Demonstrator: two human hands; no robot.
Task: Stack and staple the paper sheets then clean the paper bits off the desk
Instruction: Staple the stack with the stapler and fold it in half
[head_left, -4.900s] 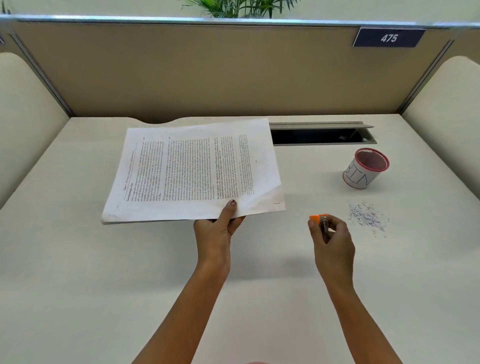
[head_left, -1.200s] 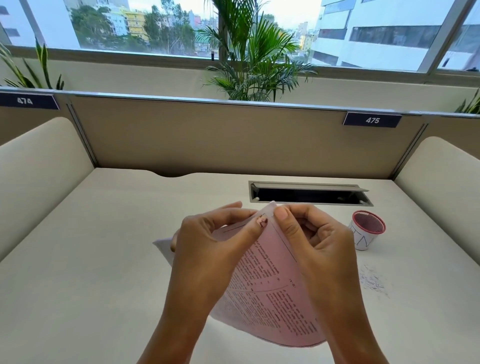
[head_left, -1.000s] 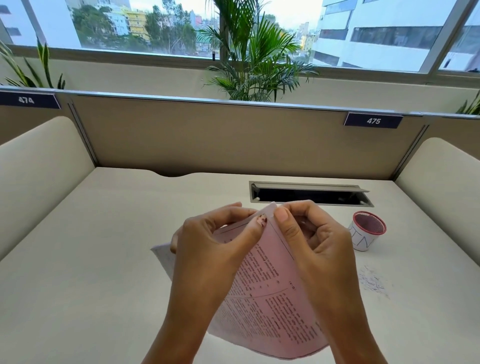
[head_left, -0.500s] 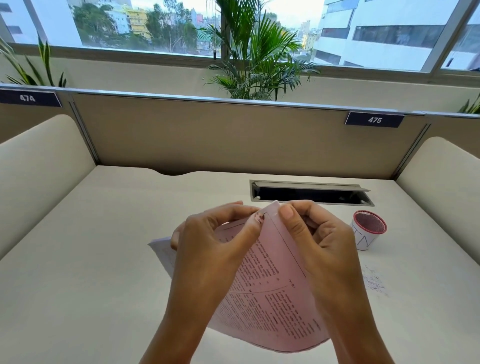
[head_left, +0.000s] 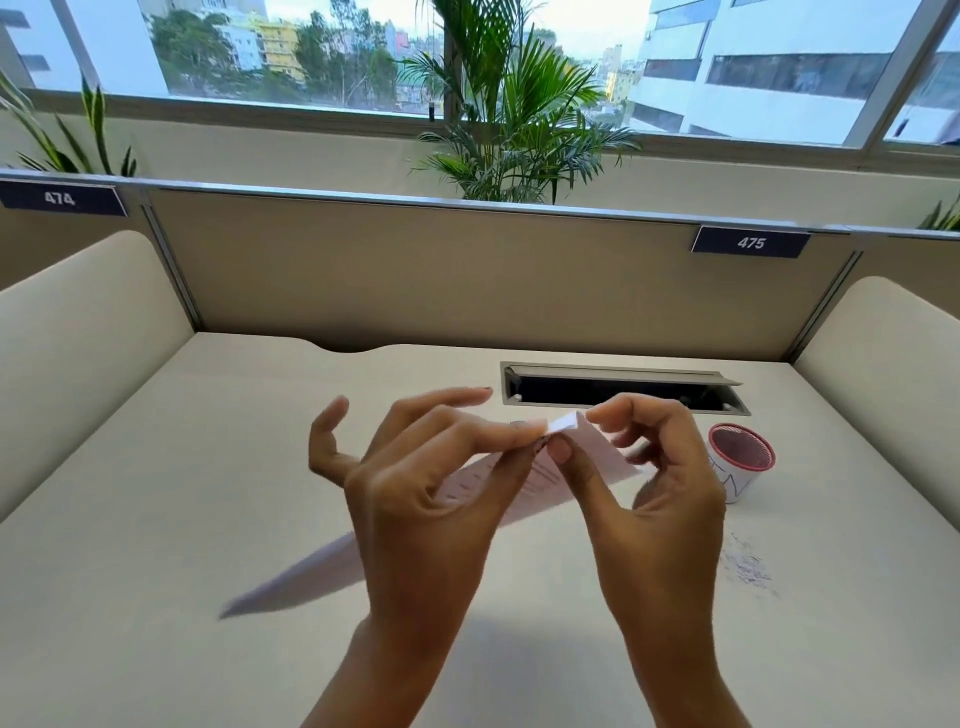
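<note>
Fingers (head_left: 462, 441) of left hand (head_left: 415, 509) and right hand (head_left: 654, 499) seemingly tight on corner of paper sheets (head_left: 597, 454).

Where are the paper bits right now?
Head view: the paper bits lie on the right side of the desk, just nearer than the red-rimmed cup, beside the right hand.

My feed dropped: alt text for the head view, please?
The left hand and right hand pinch one corner of the paper sheets, held over the desk. A red-rimmed cup stands at right, scattered paper bits nearer.
</note>
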